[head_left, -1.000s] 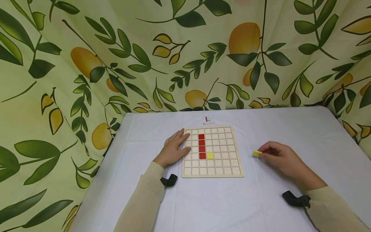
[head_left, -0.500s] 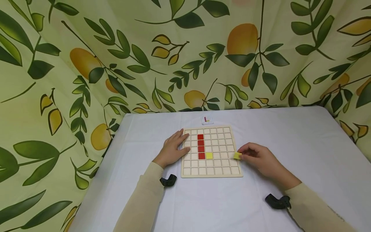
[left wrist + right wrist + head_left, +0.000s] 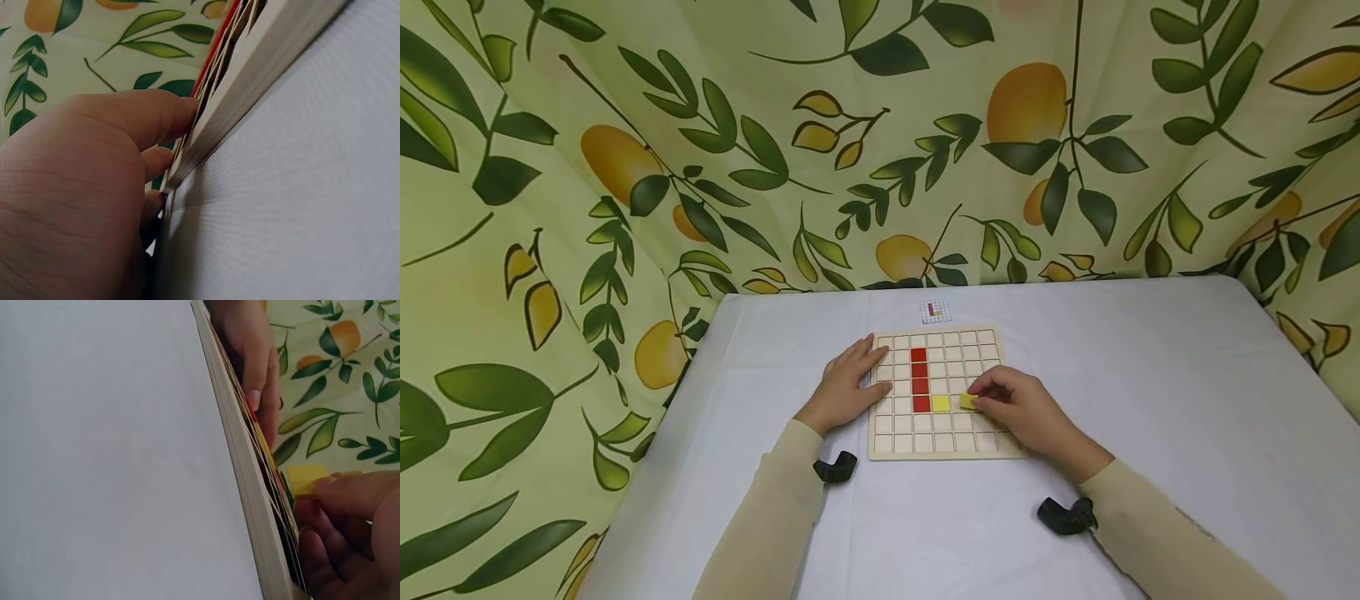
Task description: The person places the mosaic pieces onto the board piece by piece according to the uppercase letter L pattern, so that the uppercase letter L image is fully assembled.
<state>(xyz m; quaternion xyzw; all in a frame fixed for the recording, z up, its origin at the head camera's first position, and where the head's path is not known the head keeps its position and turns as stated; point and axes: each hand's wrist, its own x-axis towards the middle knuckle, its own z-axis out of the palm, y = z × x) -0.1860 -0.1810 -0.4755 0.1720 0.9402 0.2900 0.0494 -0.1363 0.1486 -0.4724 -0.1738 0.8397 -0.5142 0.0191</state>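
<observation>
A light wooden grid board (image 3: 922, 456) lies on the table. Several red tiles (image 3: 921, 385) form a column in its squares, and one yellow tile (image 3: 941, 403) sits just right of the lowest red one. Between thumb and fingertips, my right hand (image 3: 1026, 410) pinches a second yellow tile (image 3: 967, 402) over the board's right half, a little to the right of the placed one. That held tile (image 3: 305, 478) appears tilted beside the board's edge in the right wrist view. My left hand (image 3: 844, 389) rests on the board's left side, thumb and fingers spread over the frame and outer squares.
Behind the board lies a small printed card (image 3: 936, 312) with a grid and a red and yellow pattern. A white cloth (image 3: 1150, 358) covers the table. The leaf-patterned curtain (image 3: 820, 183) rises along the back and left. Black camera mounts (image 3: 1066, 517) are at both wrists.
My right hand has carried the yellow tile leftward, from the cloth right of the board to over its squares. The left hand stays in place on the board.
</observation>
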